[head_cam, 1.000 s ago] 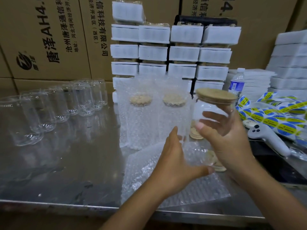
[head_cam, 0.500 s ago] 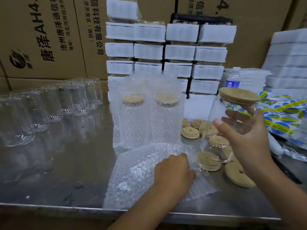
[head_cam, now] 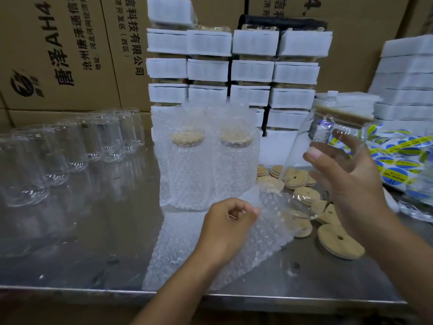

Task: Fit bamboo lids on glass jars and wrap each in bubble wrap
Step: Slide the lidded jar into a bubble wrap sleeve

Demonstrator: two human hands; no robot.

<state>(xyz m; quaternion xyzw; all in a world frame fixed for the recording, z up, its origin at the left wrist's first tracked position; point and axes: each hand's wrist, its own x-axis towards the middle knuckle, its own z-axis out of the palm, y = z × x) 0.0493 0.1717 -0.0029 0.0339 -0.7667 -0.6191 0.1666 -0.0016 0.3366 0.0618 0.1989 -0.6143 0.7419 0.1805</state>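
Already wrapped behind clear bubble-wrap sheet (head_cam: pixel 199 249): two bamboo-lidded jars (head_cam: pixel 187 170). Clasped by right grip (head_cam: pixel 351 184) over its right edge: third lidded clear glass jar (head_cam: pixel 302 146). Pinched by left grip (head_cam: pixel 227 224): sheet edge. Leftward, untouched: bare glass jars (head_cam: pixel 70 146).

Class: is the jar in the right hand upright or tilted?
Tilted: the jar leans, its lid up right and its base lower left near the bubble wrap; the right hand grips its side.

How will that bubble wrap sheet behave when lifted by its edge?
Probably floppy: the bubble wrap sheet curls up where the left hand pinches it. Likely light, thin and see-through, so it may slide on the smooth metal table.
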